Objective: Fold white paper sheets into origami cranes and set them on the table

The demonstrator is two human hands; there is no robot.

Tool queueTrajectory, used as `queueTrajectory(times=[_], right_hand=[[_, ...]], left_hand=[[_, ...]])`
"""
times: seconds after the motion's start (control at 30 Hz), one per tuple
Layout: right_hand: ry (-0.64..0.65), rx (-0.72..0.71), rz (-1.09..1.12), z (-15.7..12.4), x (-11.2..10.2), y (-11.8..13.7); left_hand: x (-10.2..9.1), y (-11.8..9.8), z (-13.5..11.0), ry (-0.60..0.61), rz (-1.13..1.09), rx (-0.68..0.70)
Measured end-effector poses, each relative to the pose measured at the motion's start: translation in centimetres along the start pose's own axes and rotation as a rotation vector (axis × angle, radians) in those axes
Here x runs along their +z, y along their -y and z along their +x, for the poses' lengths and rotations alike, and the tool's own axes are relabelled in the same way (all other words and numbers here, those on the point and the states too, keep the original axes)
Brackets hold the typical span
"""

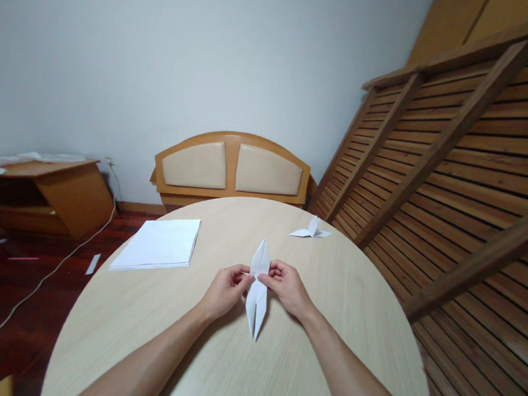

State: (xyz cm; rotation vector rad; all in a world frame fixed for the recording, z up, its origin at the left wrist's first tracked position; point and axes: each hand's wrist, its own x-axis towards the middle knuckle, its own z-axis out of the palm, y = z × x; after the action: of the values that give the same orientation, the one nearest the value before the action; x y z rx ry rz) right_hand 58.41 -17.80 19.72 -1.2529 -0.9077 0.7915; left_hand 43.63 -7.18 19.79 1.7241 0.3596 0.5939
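Observation:
A folded piece of white origami paper [256, 299] is held upright-lengthwise above the middle of the table, long and narrow, with one point at the far end and two split points toward me. My left hand [228, 288] pinches its left edge at mid-length, thumb on top. On the opposite edge my right hand [286, 284] pinches it the same way, its thumb also on the upper face. The fingers under the paper are partly hidden. Farther back on the right rests a folded white paper crane [312, 228] with spread points.
A stack of white paper sheets [161, 243] lies at the left of the round wooden table [203, 359]. Behind stands a padded headboard [232, 167]. Wooden slats [460, 178] lean along the right. At left are a low cabinet [65, 196] and a cable [62, 260].

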Motion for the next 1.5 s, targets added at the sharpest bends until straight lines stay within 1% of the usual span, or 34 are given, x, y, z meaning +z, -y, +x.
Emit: queueTrajectory(times=[0.2,0.37,0.53,0.63,1.03,1.17,1.37,1.5], right_hand=[[0.008,0.013,0.047,0.0,-0.1,0.1],[-0.030,-0.002,0.091,-0.1,0.0,0.2],[-0.007,0.002,0.043,-0.1,0.1,0.3],[-0.026,0.017,0.065,-0.1,0.1,0.3],[-0.031,0.033,0.078,-0.1,-0.1,0.4],[-0.024,0.027,0.053,-0.1,-0.2,0.5],[0.035,-0.011,0.011,-0.2,-0.5,0.5],[0.022,-0.076,-0.007,-0.1,-0.5,0.4]], left_hand=[[0.0,0.2,0.3,-0.046,-0.036,-0.038],[0.0,-0.1,0.3,-0.107,-0.064,-0.055],[0.0,-0.7,0.2,-0.137,-0.072,-0.034],[0.0,-0.9,0.0,-0.144,-0.084,-0.022],[0.1,-0.6,-0.1,-0.077,-0.155,0.028],[-0.1,-0.2,-0.1,-0.078,-0.125,0.040],[-0.2,0.0,0.0,-0.079,-0.069,0.041],[-0.3,0.2,0.0,-0.058,-0.063,0.066]])
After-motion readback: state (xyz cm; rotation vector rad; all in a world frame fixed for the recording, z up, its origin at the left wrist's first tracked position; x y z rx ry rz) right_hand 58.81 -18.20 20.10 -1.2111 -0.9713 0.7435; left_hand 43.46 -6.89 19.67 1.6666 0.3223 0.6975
